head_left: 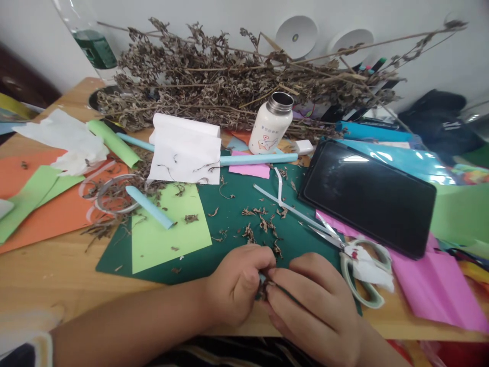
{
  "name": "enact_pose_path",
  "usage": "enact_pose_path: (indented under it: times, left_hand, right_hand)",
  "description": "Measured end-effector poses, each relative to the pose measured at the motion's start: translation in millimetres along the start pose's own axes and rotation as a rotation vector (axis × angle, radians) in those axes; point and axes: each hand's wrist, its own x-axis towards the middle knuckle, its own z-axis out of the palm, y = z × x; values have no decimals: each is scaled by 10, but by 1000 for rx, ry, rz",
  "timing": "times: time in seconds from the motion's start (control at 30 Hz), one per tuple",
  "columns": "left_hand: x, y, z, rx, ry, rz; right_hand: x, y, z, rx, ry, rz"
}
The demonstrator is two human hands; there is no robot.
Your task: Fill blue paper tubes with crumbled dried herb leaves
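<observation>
Nearest: both hands meet over mat's near edge. L hand (242, 285) curled in a fist round a blue piece (262, 278); just its end shows, rest hidden. R hand (317, 300) close beside, fingertips pinched narrow on a dry leaf bit (262, 291) right at that end.

Just R of R hand: scissors (341, 244), blades slightly apart, pointing away and L, white wrap on handles. Pink paper (439, 285) at far R, partly under black tablet (370, 193).

Mid: green mat (229, 199) on wood table (34, 275); loose leaves (263, 221) scattered mid-mat. Lime sheet (168, 250) on mat's L side, short blue tube (151, 208) over it, far end reaching tape roll (118, 211), which has leaf bits in/around it. Orange paper (46, 214) farther L w/ green slips (34, 199) on top. Thin blue strip (290, 206) + bent white strip (280, 188) near tablet.

Farther: white paper (185, 153), its far edge curled; long blue tube (260, 159) to its R, across a pink slip (250, 171). White bottle (269, 127) upright, mouth open. Green tube (112, 142) + crumpled tissue (76, 137) on L.

Back: big heap of dried stems (198, 81) along wall; clear bottle (93, 48) at L end.
</observation>
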Motion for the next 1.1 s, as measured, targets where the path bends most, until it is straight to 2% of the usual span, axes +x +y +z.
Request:
enact_pose_path:
  times: [0.2, 0.3, 0.47, 0.6, 0.7, 0.8, 0.9, 1.1]
  left_hand:
    - [11, -95, -81, -40, -54, 92]
    - [22, -120, -96, -14, -60, 157]
    - [2, -121, -70, 10, -55, 178]
    - [-20, -116, -53, -21, -24, 168]
    - [-24, -105, -49, -50, 14, 134]
    - [-17, -77, -57, -72, 16, 112]
    - [-3, -44, -74, -53, 9, 113]
    - [7, -46, -85, -27, 7, 110]
  right_hand:
    - [82, 19, -13, 40, -74, 60]
    - [196, -3, -45, 159, -92, 114]
    - [237, -37, -21, 415, -78, 324]
    - [165, -52, 39, 522, -27, 497]
    - [136, -61, 73, 558, -20, 563]
    - [147, -73, 99, 465, 52, 550]
    - [159, -85, 126, 364, 132, 476]
    - [101, -109, 191, 260, 195, 351]
